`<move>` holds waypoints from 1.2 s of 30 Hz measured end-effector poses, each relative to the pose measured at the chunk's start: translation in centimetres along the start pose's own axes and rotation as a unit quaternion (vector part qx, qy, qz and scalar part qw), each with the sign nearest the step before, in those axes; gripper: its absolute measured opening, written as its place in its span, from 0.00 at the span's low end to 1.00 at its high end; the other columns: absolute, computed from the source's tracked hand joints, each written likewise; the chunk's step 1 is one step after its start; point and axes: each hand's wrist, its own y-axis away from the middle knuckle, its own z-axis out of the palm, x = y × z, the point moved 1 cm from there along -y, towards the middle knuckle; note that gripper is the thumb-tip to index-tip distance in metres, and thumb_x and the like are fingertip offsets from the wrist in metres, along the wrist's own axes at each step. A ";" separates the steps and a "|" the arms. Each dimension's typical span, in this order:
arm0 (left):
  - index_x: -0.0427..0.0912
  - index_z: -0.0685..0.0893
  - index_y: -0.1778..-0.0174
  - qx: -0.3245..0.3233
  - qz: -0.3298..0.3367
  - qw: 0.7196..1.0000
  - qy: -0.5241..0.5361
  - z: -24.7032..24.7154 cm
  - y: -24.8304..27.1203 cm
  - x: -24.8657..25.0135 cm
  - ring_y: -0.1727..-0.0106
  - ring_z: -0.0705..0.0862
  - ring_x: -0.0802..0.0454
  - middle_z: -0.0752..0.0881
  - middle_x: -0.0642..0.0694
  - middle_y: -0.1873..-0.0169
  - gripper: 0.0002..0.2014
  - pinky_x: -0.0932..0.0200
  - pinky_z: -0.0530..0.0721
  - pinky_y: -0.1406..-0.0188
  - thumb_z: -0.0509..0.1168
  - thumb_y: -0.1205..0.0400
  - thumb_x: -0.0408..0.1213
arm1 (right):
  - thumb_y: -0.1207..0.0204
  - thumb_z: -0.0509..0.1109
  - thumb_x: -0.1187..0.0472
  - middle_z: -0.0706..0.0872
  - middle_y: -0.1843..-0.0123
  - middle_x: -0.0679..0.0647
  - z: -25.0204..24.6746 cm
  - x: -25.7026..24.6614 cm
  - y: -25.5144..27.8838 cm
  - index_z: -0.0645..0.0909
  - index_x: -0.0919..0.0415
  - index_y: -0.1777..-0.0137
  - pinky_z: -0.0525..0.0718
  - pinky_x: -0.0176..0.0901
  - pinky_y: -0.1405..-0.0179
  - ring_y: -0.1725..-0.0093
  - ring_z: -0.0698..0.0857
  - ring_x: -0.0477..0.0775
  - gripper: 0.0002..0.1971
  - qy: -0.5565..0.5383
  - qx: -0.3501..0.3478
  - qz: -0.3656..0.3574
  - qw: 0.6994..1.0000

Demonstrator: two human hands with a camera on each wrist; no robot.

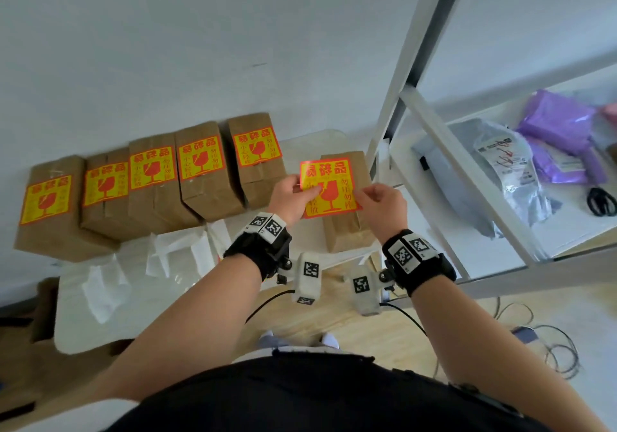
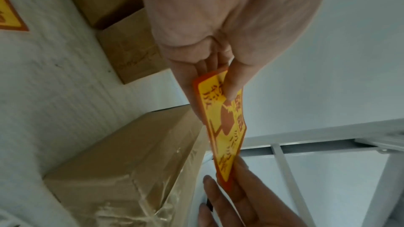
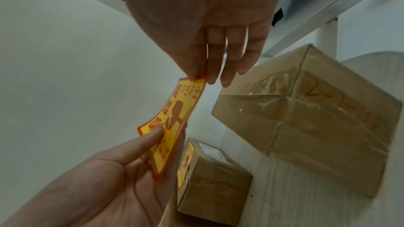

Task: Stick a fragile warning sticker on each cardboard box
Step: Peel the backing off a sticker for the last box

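A yellow and red fragile sticker [image 1: 329,187] hangs just above a bare cardboard box [image 1: 347,231] at the right end of the table. My left hand [image 1: 309,191] pinches its left edge, thumb on the printed face [image 2: 220,127]. My right hand [image 1: 362,194] pinches the opposite edge [image 3: 174,118] between thumb and forefinger, with the other fingers straight. The sticker bows slightly between the hands, and I cannot tell whether it touches the box. To the left, several cardboard boxes [image 1: 203,171] stand in a row, each bearing the same sticker.
Peeled white backing sheets [image 1: 173,251] lie on the white table [image 1: 100,314] in front of the row. A white metal shelf rack [image 1: 434,131] stands close on the right, holding purple bags [image 1: 561,124] and a grey parcel. Cables [image 1: 551,348] lie on the floor.
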 end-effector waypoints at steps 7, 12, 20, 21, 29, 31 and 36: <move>0.39 0.83 0.57 0.061 -0.080 0.994 0.031 2.7 -1.1 -1.6 0.53 0.91 0.38 0.91 0.36 0.53 0.03 0.38 0.90 0.50 0.71 0.19 0.33 | 0.18 0.68 0.57 0.85 0.61 0.45 -1.2 1.8 -1.3 0.82 0.55 0.54 0.75 0.29 0.63 0.61 0.82 0.42 0.05 0.031 0.011 -0.022 0.999; 0.40 0.89 0.57 0.058 -0.053 0.997 -0.007 3.1 -2.7 -2.0 0.56 0.92 0.42 0.92 0.37 0.55 0.01 0.47 0.91 0.51 0.73 0.21 0.30 | 0.18 0.67 0.57 0.86 0.58 0.47 -1.3 3.2 -2.5 0.84 0.58 0.51 0.77 0.33 0.61 0.59 0.83 0.45 0.07 0.063 0.020 0.008 0.998; 0.47 0.85 0.46 0.047 -0.066 0.992 -0.093 4.0 -7.3 -2.6 0.55 0.92 0.44 0.91 0.43 0.55 0.15 0.42 0.90 0.48 0.78 0.27 0.37 | 0.19 0.67 0.58 0.86 0.62 0.49 -1.1 4.0 -4.0 0.83 0.56 0.57 0.80 0.37 0.65 0.62 0.84 0.48 0.07 0.074 0.016 0.042 0.996; 0.48 0.83 0.48 0.051 -0.070 0.991 -0.098 4.0 -7.5 -2.5 0.54 0.91 0.45 0.90 0.44 0.54 0.15 0.42 0.90 0.49 0.79 0.27 0.37 | 0.19 0.67 0.57 0.87 0.62 0.49 -1.1 4.0 -4.2 0.84 0.56 0.57 0.81 0.38 0.64 0.61 0.85 0.49 0.07 0.077 0.013 0.045 0.996; 0.49 0.75 0.58 0.088 -0.091 0.988 -0.089 4.1 -7.5 -3.5 0.55 0.91 0.43 0.88 0.43 0.55 0.15 0.41 0.90 0.51 0.78 0.26 0.34 | 0.21 0.68 0.57 0.85 0.64 0.47 -0.9 3.9 -4.5 0.84 0.56 0.58 0.78 0.36 0.67 0.64 0.81 0.45 0.07 0.112 0.007 0.041 0.993; 0.49 0.75 0.57 0.085 -0.084 0.989 -0.088 4.1 -7.4 -3.7 0.55 0.91 0.43 0.88 0.42 0.55 0.15 0.41 0.90 0.52 0.77 0.25 0.34 | 0.21 0.68 0.57 0.86 0.64 0.48 -1.0 3.9 -4.6 0.85 0.56 0.58 0.77 0.36 0.67 0.65 0.81 0.45 0.07 0.112 0.005 0.042 0.993; 0.49 0.75 0.58 0.092 -0.079 0.988 -0.091 4.2 -7.3 -3.6 0.56 0.91 0.42 0.89 0.42 0.55 0.15 0.40 0.91 0.53 0.77 0.25 0.34 | 0.21 0.68 0.58 0.86 0.64 0.49 -0.9 4.0 -4.5 0.85 0.57 0.58 0.78 0.36 0.67 0.65 0.82 0.46 0.07 0.122 0.005 0.040 0.992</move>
